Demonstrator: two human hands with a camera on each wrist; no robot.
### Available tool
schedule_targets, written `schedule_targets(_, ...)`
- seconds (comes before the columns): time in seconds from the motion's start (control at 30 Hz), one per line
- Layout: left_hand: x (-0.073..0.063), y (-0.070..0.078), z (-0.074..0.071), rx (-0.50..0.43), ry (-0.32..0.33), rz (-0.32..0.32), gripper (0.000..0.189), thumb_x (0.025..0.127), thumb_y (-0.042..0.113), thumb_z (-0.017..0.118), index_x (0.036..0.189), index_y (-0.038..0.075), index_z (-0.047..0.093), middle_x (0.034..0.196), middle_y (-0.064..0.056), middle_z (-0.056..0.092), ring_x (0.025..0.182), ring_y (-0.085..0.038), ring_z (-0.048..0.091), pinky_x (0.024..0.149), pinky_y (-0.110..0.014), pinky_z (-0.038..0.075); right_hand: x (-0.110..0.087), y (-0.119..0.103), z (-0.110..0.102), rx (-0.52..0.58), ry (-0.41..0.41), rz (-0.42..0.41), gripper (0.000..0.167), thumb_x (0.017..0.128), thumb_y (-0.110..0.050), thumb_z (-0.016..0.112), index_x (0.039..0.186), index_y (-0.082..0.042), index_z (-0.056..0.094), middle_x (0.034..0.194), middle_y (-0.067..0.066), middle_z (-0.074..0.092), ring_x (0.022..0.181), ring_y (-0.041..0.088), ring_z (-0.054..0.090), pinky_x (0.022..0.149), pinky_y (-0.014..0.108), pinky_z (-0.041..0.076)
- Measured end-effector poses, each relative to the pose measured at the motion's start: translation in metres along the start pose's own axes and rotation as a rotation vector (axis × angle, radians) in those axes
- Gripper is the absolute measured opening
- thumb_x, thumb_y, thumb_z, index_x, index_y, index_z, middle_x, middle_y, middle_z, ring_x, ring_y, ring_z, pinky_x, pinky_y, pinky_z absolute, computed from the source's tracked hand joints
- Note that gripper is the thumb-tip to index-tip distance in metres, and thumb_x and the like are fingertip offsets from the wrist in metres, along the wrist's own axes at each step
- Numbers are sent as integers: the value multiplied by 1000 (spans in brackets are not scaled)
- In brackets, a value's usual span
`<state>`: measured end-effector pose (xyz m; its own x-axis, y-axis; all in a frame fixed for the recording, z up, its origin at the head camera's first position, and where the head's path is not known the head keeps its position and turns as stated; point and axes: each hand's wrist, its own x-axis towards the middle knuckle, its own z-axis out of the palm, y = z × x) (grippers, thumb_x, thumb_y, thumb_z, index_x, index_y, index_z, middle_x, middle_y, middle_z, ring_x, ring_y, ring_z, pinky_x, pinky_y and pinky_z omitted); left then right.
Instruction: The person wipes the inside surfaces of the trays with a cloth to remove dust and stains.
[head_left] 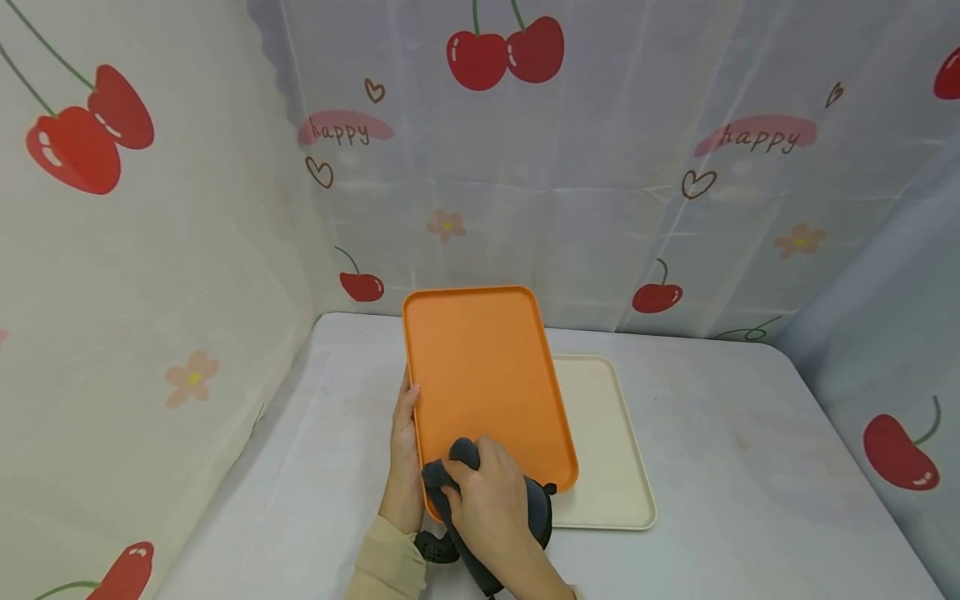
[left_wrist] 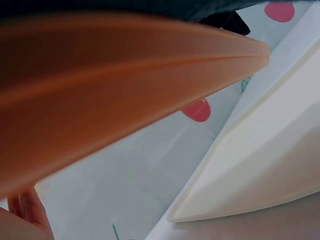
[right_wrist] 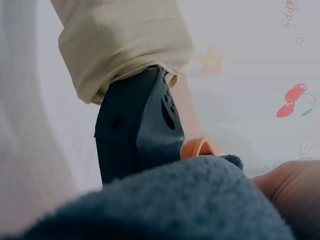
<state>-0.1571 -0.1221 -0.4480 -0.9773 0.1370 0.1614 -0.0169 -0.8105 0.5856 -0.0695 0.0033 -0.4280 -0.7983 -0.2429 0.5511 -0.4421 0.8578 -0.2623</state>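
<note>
An orange tray (head_left: pixel 480 367) is held up at a tilt above the table, with its inner face toward the head camera. My left hand (head_left: pixel 403 471) grips it along the left edge, thumb on the rim and the other fingers hidden behind. Bunched in my right hand (head_left: pixel 491 504) is a dark grey fuzzy cloth (head_left: pixel 538 510), pressed against the tray's lower left part. In the right wrist view the cloth (right_wrist: pixel 200 202) fills the bottom and covers most of the tray, leaving a bit of orange rim (right_wrist: pixel 200 146).
A cream tray (head_left: pixel 603 442) lies flat on the white-covered table (head_left: pixel 750 450), partly behind the orange one. White curtains (head_left: pixel 600 167) printed with cherries stand at the back and both sides. A black device (head_left: pixel 437 547) sits at my left wrist.
</note>
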Motion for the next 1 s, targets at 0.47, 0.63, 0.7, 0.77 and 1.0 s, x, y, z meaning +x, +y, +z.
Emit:
schedule_targets(0.47, 0, 4, 0, 1, 25, -8, 54, 108, 14, 20, 159, 25, 6, 134, 7, 53, 108, -10, 60, 89, -23, 52, -6, 4, -6, 19, -104, -90, 28, 65, -24, 89, 92, -24, 81, 84, -1, 53, 71, 10, 44, 58, 20, 38)
schedule_targets(0.63, 0, 3, 0, -34, 6, -11, 54, 108, 14, 22, 159, 24, 9, 133, 6, 56, 109, -11, 62, 89, -24, 53, -9, 9, -7, 23, -143, -120, 27, 67, -26, 89, 93, -25, 81, 85, -2, 54, 71, 9, 45, 58, 18, 35)
schedule_targets(0.7, 1, 2, 0, -47, -26, -4, 53, 108, 13, 21, 159, 23, 10, 133, 4, 57, 110, -12, 62, 90, -25, 54, -10, 12, -7, 36, -143, -118, 27, 68, -27, 88, 93, -26, 81, 85, -3, 53, 71, 9, 46, 58, 18, 37)
schedule_targets(0.77, 2, 0, 0, -58, -63, 6, 53, 107, 12, 19, 159, 23, 11, 132, 2, 58, 112, -13, 62, 91, -25, 53, -11, 15, -7, 53, -134, -106, 27, 67, -27, 89, 93, -27, 81, 84, -4, 53, 70, 8, 46, 58, 19, 38)
schedule_targets(1.0, 2, -2, -1, -138, -140, 9, 54, 108, 12, 17, 159, 23, 6, 137, 2, 55, 117, -13, 60, 97, -25, 51, -16, 30, -9, 77, -115, -41, 27, 65, -25, 90, 91, -28, 81, 82, -5, 52, 68, 8, 45, 57, 18, 38)
